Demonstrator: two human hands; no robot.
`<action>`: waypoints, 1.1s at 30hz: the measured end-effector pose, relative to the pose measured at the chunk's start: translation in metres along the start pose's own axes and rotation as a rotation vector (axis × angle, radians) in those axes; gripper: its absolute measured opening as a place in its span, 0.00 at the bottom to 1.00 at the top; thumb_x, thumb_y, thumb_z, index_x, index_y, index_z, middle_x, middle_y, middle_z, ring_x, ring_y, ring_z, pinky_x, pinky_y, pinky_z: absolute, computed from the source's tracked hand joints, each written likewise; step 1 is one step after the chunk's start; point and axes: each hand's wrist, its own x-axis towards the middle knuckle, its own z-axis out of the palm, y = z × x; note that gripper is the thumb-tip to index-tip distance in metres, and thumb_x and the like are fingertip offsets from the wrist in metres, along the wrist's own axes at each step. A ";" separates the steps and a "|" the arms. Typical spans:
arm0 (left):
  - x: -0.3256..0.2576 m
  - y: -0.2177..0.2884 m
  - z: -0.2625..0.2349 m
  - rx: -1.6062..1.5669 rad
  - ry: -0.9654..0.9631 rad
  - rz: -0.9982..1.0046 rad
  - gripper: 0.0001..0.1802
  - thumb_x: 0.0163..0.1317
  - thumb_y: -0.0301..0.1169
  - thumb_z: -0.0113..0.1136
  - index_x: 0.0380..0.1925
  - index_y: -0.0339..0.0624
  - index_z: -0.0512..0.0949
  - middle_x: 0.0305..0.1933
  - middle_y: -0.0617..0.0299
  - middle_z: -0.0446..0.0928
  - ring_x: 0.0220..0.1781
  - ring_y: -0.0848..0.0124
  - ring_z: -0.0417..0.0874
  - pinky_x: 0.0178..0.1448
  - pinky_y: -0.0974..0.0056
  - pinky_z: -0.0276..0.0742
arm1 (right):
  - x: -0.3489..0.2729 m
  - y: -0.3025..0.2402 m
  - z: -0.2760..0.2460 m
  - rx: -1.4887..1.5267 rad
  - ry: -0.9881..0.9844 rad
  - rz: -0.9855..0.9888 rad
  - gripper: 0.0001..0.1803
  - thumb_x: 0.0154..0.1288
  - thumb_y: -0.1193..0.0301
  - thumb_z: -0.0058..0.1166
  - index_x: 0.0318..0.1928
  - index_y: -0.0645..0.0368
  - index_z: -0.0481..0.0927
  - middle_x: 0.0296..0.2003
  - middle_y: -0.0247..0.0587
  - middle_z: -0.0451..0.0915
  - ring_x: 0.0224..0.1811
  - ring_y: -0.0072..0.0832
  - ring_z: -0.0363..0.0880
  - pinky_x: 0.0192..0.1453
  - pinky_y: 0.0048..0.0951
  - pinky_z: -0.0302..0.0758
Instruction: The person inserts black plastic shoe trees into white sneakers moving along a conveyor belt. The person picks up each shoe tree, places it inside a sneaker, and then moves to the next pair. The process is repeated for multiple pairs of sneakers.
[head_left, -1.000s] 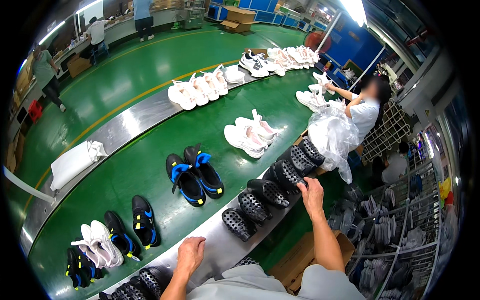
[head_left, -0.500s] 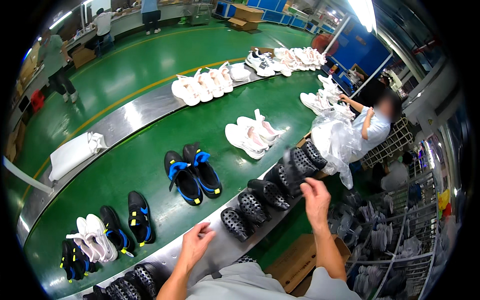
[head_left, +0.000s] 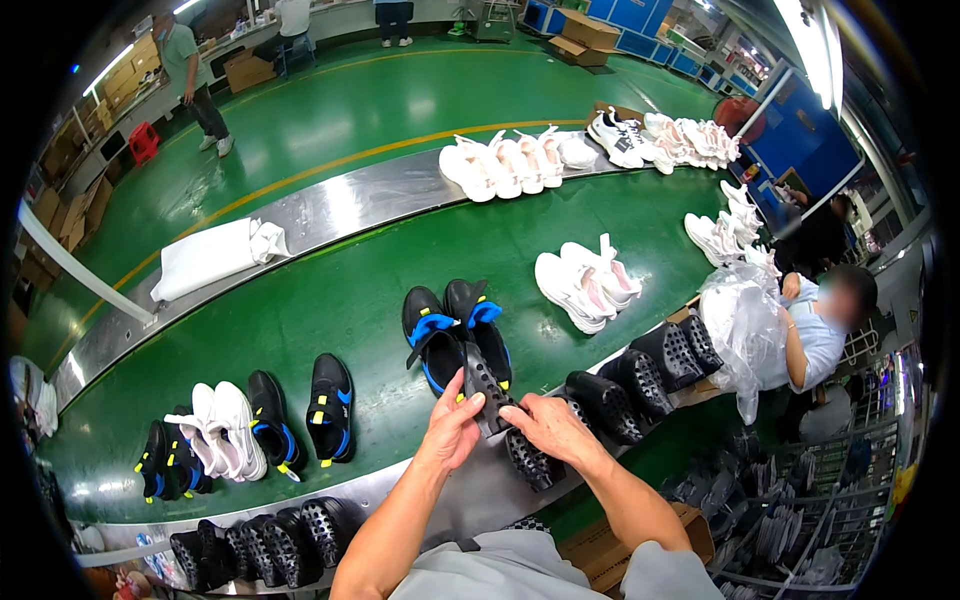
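Note:
Between my hands is a black perforated shoe tree (head_left: 485, 385), foot-shaped and studded with holes, raised in front of a pair of black-and-blue sneakers (head_left: 425, 312). My left hand (head_left: 452, 432) grips it from the left, thumb on its face. From the right, my right hand (head_left: 550, 425) pinches its lower end. Just beneath my right hand lies another such shoe tree (head_left: 533, 462) on the metal ledge, and a row of them (head_left: 640, 385) runs off to the right. More perforated black ones (head_left: 285, 548) are lined up at the lower left.
White sneakers (head_left: 580, 290) stand on the green belt beyond my hands, with black and white shoes (head_left: 330, 410) to the left. A folded white sheet (head_left: 215, 262) and white shoes (head_left: 500, 168) line the far metal rail. A co-worker (head_left: 825, 330) sits at right by clear plastic bags (head_left: 740, 310).
My right hand has brought a shoe tree leftward from the row, and my left hand has closed on it too. The view has turned left. A co-worker's arms have shifted.

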 end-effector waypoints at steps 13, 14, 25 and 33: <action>0.085 0.031 -0.002 1.305 0.327 0.508 0.33 0.66 0.31 0.66 0.69 0.33 0.68 0.60 0.48 0.78 0.62 0.54 0.81 0.67 0.53 0.76 | 0.066 0.038 -0.026 0.023 -0.057 0.235 0.35 0.68 0.46 0.57 0.36 0.75 0.83 0.35 0.69 0.83 0.41 0.58 0.85 0.46 0.49 0.78; 0.100 0.037 -0.001 1.492 0.281 0.660 0.33 0.62 0.27 0.67 0.67 0.33 0.69 0.58 0.44 0.78 0.59 0.49 0.81 0.67 0.52 0.76 | 0.075 0.036 -0.033 -0.015 -0.116 0.322 0.35 0.66 0.45 0.59 0.37 0.75 0.84 0.36 0.70 0.83 0.41 0.57 0.85 0.46 0.48 0.78; 0.181 0.055 -0.025 2.000 0.089 0.405 0.12 0.55 0.22 0.62 0.41 0.34 0.82 0.37 0.37 0.83 0.46 0.39 0.85 0.53 0.43 0.80 | 0.173 0.038 0.095 -0.395 0.243 0.126 0.09 0.65 0.70 0.56 0.39 0.64 0.80 0.38 0.63 0.85 0.42 0.54 0.88 0.47 0.49 0.84; 0.178 0.063 -0.030 1.873 0.033 0.345 0.12 0.58 0.24 0.63 0.44 0.36 0.83 0.40 0.38 0.84 0.47 0.40 0.84 0.52 0.45 0.81 | 0.194 0.063 0.117 -0.239 0.239 0.033 0.10 0.67 0.74 0.50 0.46 0.66 0.76 0.42 0.61 0.83 0.43 0.57 0.85 0.48 0.54 0.82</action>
